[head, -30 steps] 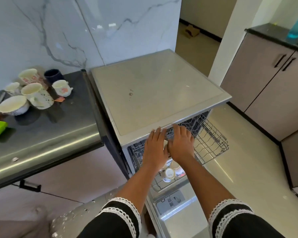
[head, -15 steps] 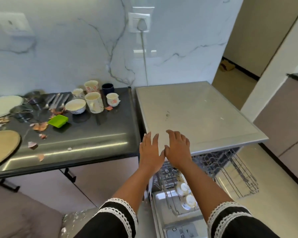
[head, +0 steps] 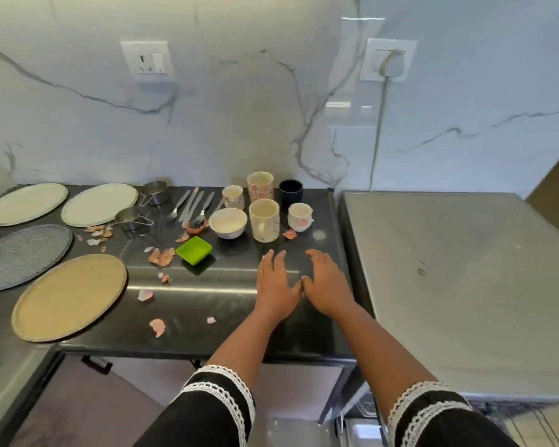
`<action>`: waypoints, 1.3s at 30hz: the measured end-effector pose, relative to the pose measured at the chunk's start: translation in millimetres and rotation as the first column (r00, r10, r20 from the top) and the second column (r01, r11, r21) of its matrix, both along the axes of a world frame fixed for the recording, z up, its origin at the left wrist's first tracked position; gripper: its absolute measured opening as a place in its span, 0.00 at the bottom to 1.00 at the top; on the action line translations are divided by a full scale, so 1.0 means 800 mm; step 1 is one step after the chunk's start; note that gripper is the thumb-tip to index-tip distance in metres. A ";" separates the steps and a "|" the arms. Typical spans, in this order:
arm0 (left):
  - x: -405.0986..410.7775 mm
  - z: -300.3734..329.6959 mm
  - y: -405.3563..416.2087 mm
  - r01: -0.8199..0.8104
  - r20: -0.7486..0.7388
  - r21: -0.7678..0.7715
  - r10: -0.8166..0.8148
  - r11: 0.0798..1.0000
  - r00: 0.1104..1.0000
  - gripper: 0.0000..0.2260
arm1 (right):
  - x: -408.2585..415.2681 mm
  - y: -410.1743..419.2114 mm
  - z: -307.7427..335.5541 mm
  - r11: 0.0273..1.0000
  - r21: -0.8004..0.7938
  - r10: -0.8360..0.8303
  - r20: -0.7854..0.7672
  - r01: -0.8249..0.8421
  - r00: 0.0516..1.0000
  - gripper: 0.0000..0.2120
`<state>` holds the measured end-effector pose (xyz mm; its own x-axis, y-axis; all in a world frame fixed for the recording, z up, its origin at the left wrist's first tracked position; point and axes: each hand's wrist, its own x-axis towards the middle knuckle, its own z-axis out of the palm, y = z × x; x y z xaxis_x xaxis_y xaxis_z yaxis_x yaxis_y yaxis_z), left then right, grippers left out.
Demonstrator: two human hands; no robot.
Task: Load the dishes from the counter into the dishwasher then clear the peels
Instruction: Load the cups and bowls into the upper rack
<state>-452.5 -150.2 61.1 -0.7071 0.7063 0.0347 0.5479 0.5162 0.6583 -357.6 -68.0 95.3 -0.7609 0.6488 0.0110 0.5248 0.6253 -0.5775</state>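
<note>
My left hand (head: 276, 282) and my right hand (head: 326, 282) hover side by side over the dark counter (head: 213, 304), both empty with fingers spread. Just beyond them stand a tall white mug (head: 264, 220), a small cup (head: 300, 216), a white bowl (head: 228, 222), a flowered cup (head: 260, 186), a dark blue cup (head: 290, 190) and another small cup (head: 233, 197). A green square dish (head: 194, 250) sits left of my hands. Pink peels (head: 162, 256) lie scattered across the counter. The dishwasher top (head: 459, 279) is at the right.
Several plates lie at the left: two white ones (head: 99, 204), a grey one (head: 23, 254) and a tan one (head: 70, 295). Cutlery (head: 191, 204) and two steel measuring cups (head: 131, 217) sit at the back. The dishwasher rack (head: 530, 417) shows at bottom right.
My view has swung left from the dishwasher rack to the counter. Both hands left the rack and moved up and left over the counter's front edge.
</note>
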 end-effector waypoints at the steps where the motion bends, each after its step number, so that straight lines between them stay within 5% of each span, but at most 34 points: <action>1: -0.018 0.000 0.002 -0.020 0.026 -0.003 0.020 1.000 0.999 0.35 | -0.019 0.003 0.000 0.999 -0.046 0.008 -0.005 -0.009 1.000 0.28; 17: -0.173 -0.046 0.059 -0.120 0.340 0.102 0.078 0.988 0.937 0.36 | -0.202 0.058 -0.036 0.923 -0.359 -0.162 -0.031 0.140 0.986 0.41; 27: -0.189 -0.066 0.078 -0.127 0.461 0.234 0.004 0.964 0.887 0.49 | -0.224 0.079 -0.041 0.910 -0.405 -0.136 -0.083 0.092 0.987 0.41; 39: -0.166 -0.073 0.045 -0.240 0.487 0.387 0.023 0.890 0.873 0.47 | -0.195 0.050 -0.047 0.934 -0.327 -0.190 -0.109 0.146 0.976 0.35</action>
<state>-585.1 -114.2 2.8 -0.8014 0.5965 -0.0437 0.0754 0.1733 0.9820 -513.8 -28.0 57.4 -0.6460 0.7541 -0.1189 0.5085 0.3089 -0.8037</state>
